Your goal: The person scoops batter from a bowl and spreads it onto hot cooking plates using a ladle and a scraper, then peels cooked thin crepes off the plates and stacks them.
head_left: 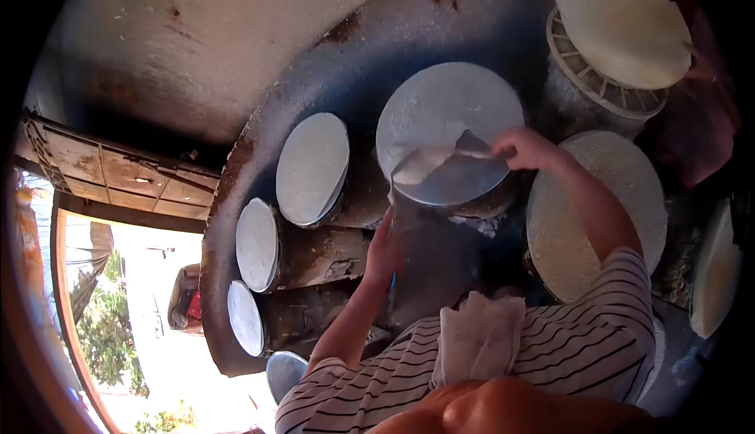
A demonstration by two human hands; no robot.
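A thin, pale round sheet is partly lifted and folded back from a round metal griddle, whose bare, shiny front surface shows. My right hand is closed in a pinch on the sheet's right edge, just above the griddle's rim. Lower down on the left, my left hand points upward, with its fingertips together at the sheet's left corner. The far part of the griddle looks whitish and coated. A folded white cloth hangs on the striped shirt at my chest.
More round tops with pale coatings stand at left and right. At upper right, another person's hand touches a round pale disc over a slatted basket. A stained, curved wall rises behind. Bright daylight enters at lower left.
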